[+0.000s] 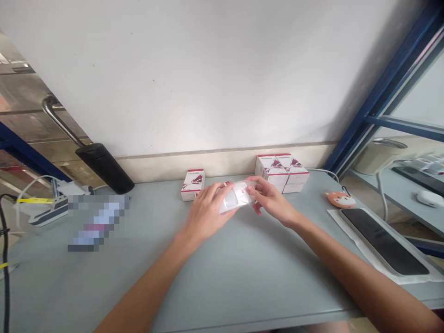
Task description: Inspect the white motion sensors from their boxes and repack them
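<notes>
At the centre of the frame, a clear plastic package (233, 201) with a white item inside is held just above the grey surface (222, 277). Closed cartons stand beyond it, against the foot of the white wall (208, 74): a single red-and-white carton (193, 184) just left of centre, partly behind the fingers, and a cluster of matching cartons (282, 172) right of centre, set side by side and touching. What they contain cannot be seen. A beige bin (379, 155) sits at the right edge, on a lower shelf (409, 196).

At the left, a black cylinder (104, 167) with a bent metal rod leans at a slant, near a white power strip (52, 212) and a pixelated item (99, 224). At the right, an orange-and-white animal-shaped case (341, 200) lies just beyond a dark-screened phone (384, 241), which rests on a white sheet (342, 226).

Both forearms reach in from the lower corners and converge. The left grip (222, 200) is closed around the package's left side, back of the hand upward; the right grip (254, 190) pinches its right end between thumb and fingers.
</notes>
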`<state>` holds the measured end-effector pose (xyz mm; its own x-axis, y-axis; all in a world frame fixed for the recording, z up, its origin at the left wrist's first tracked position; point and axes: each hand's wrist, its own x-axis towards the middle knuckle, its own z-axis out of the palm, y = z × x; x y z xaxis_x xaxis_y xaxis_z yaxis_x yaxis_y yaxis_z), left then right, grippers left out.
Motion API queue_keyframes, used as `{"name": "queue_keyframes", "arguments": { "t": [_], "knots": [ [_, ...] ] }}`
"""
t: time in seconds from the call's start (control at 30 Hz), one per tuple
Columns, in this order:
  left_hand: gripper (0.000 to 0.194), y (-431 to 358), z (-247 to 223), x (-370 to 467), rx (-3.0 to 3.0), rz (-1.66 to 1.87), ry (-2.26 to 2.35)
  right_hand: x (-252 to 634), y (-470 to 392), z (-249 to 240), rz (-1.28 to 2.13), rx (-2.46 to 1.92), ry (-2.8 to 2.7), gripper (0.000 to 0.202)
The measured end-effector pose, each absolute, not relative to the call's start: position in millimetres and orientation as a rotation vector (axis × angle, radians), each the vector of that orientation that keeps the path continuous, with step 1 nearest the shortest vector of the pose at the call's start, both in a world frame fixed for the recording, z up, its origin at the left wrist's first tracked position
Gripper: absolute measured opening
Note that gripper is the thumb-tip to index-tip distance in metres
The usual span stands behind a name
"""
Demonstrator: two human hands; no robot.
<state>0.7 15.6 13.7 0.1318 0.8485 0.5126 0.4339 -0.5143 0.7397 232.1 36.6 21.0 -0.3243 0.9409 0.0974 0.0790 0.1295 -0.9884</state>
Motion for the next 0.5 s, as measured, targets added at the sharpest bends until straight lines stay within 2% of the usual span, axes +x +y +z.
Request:
{"name": "queue_keyframes", "arguments": {
  "t": [0.23,0.37,0.5],
  "knots": [
    [0.053,16,14,-2,2.23,1.146,1.244,228,38,14,1.181,-0.967,-1.434,0.044],
    [0.054,9,17,0,2.208,1.028,1.208,227,29,18,0.912,-0.95,-1.624,0.032],
    [0.05,1,27,6,1.91,1.1,1.101,232,27,22,0.661,-0.935,-1.764,0.024]
  ]
}}
